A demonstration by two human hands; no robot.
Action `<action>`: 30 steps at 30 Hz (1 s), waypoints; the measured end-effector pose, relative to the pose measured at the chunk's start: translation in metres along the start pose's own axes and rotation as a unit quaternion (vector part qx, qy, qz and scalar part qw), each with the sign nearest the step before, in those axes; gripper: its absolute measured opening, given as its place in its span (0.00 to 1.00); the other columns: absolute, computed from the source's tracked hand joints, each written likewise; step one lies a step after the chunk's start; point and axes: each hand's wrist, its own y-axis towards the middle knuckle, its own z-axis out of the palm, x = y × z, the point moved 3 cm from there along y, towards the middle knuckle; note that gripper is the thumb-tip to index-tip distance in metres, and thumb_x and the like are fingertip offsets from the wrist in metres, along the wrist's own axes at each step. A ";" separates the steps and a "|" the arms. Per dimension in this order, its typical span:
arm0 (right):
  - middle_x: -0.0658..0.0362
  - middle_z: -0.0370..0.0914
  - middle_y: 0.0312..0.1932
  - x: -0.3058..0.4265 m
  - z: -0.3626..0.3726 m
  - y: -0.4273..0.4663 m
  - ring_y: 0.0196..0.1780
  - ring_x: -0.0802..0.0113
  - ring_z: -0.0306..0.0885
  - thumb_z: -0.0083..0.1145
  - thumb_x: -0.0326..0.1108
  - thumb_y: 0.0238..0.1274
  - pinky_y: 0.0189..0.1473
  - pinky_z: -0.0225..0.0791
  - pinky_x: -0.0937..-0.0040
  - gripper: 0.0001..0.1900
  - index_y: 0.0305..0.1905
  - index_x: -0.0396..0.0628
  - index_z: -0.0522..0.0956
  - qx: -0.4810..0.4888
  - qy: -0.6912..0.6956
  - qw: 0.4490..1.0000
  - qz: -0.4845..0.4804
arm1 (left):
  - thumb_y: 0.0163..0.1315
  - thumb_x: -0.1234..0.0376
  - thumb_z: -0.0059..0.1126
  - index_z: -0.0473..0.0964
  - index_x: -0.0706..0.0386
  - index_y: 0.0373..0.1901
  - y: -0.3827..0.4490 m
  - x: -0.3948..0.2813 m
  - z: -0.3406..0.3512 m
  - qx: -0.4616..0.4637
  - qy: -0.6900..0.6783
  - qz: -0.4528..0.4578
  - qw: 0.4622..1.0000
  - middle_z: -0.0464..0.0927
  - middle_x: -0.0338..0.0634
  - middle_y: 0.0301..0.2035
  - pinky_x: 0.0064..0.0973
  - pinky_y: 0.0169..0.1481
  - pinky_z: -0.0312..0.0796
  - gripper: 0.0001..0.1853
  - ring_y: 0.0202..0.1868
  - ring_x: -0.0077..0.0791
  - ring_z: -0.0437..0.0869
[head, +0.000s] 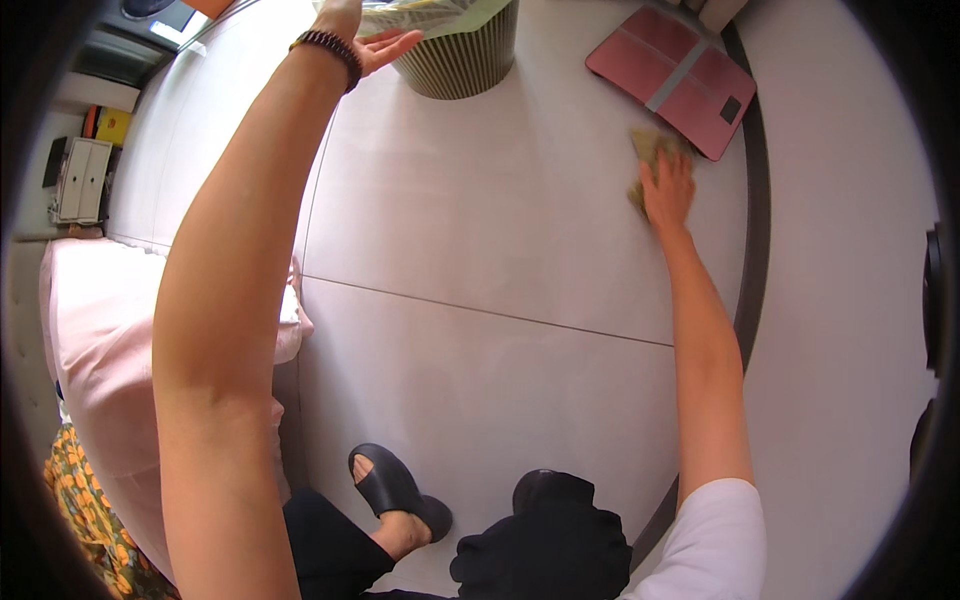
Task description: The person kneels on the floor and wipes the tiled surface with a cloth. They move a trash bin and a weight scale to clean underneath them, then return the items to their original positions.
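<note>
My right hand (670,191) presses a crumpled olive-brown cloth (646,142) onto the pale tiled floor (487,225). The cloth lies partly under the palm and fingers, beside the lower edge of a pink bathroom scale (667,75). At the top of the view, my left hand (384,51) is held out with its fingers extended beside a ribbed waste bin (465,64). A thin plastic liner (450,19) folds over the bin's rim. No object shows in the left hand; whether its fingertips touch the bin is unclear.
A bed with a pink cover (105,315) stands on the left, with a patterned fabric (97,510) near it. Farther back is a white cabinet (84,180). A dark baseboard (757,210) and white wall (840,300) bound the right. My black slipper (390,480) is below.
</note>
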 end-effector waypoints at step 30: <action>0.45 0.70 0.62 0.004 -0.035 -0.098 0.66 0.48 0.66 0.54 0.36 0.60 0.63 0.55 0.42 0.16 0.52 0.48 0.79 0.015 0.114 0.993 -0.027 | 0.73 0.67 0.42 0.65 0.75 0.44 -0.126 0.064 -0.035 0.126 0.127 -0.018 0.984 0.80 0.57 0.31 0.19 0.36 0.84 0.15 0.30 0.33 0.87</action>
